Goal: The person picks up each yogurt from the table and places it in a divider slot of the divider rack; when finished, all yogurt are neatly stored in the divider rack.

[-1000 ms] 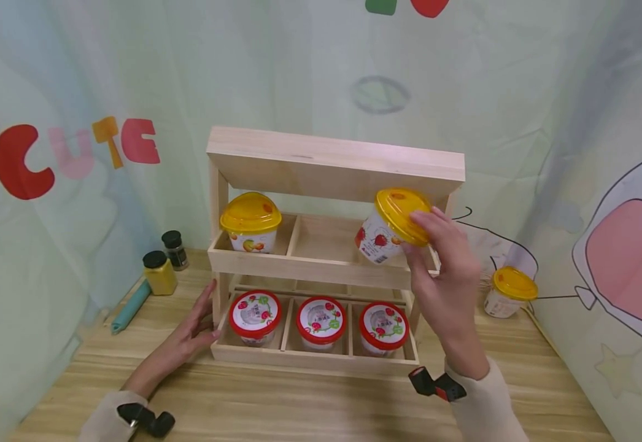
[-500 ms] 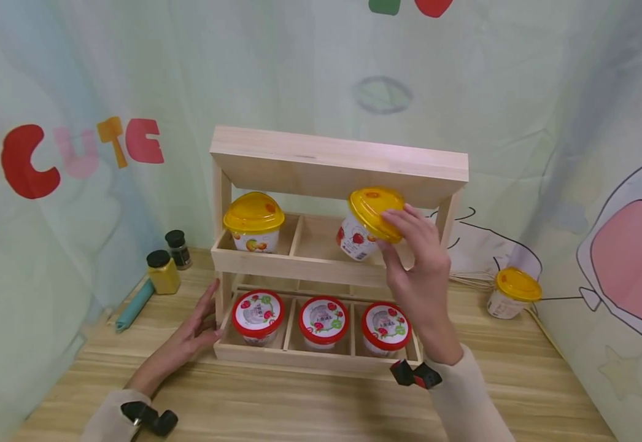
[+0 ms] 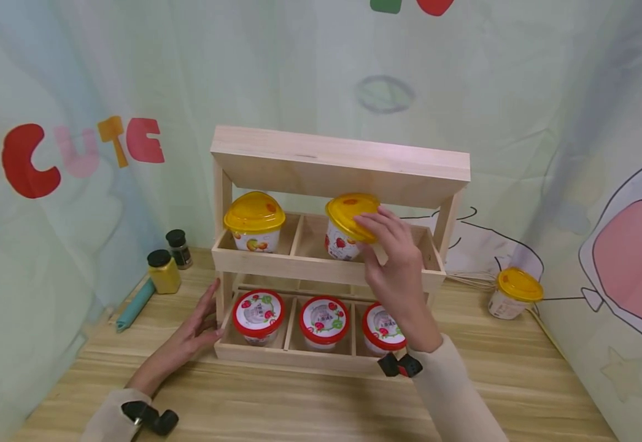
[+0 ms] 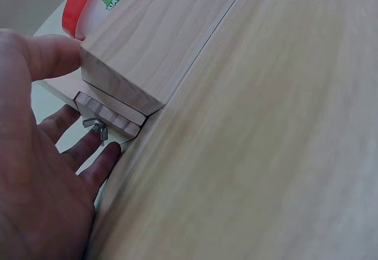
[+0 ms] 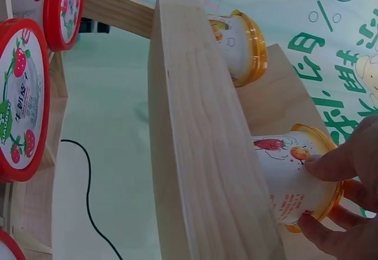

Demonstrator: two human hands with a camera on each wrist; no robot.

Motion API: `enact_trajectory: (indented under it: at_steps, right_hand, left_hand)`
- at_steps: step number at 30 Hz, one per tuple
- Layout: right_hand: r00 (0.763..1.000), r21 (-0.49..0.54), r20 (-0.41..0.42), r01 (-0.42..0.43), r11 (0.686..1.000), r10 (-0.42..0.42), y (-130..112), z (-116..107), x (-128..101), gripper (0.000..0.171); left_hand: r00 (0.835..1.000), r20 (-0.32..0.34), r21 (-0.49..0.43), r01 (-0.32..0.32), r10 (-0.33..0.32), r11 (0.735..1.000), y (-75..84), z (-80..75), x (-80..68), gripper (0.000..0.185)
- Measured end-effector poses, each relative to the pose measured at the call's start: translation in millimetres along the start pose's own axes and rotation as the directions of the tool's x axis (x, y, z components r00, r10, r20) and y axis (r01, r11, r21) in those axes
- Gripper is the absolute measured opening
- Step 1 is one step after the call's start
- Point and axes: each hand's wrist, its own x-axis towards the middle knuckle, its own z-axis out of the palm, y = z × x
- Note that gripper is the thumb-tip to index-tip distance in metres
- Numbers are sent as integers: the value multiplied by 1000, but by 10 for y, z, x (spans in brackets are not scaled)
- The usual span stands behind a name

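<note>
A two-tier wooden rack [image 3: 321, 269] stands on the table. My right hand [image 3: 390, 252] grips a yellow-lidded cup [image 3: 345, 227] by its lid, tilted, at the middle compartment of the upper tier; the right wrist view shows the same cup [image 5: 295, 180] with my fingers [image 5: 339, 159] around the lid end. Another yellow-lidded cup [image 3: 253, 224] sits in the upper left compartment. Three red-lidded cups [image 3: 257, 313] fill the lower tier. My left hand [image 3: 196, 328] rests with straight fingers against the rack's lower left corner [image 4: 112, 109].
A third yellow-lidded cup [image 3: 511, 293] stands on the table at the right, beside a whisk [image 3: 467, 279]. Two spice jars [image 3: 163, 270] and a teal tool [image 3: 133, 304] lie left of the rack. A printed curtain hangs close behind.
My right hand has carried the yellow-lidded cup leftward and down, from the rack's upper right side to the middle compartment. The left hand has stayed at the rack's corner.
</note>
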Motion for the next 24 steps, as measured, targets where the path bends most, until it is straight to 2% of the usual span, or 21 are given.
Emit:
enact_trajectory:
  at_steps: [7,16,24]
  right_hand:
    - [997,-3,71,11,1000,-11,6,152,48,38]
    - [994,1,106,39,999,-39,22,236,70,41]
    - [996,47,66,58,997,-61,75,204,78,43]
  left_hand:
    - [1000,-7,-11,-5,5,1000,15,10,-2,98]
    - [1000,2,-35,-10,10,999,23,22,-5,99]
    - [1000,-7,-15,-10,10,1000,22,19,-6,99]
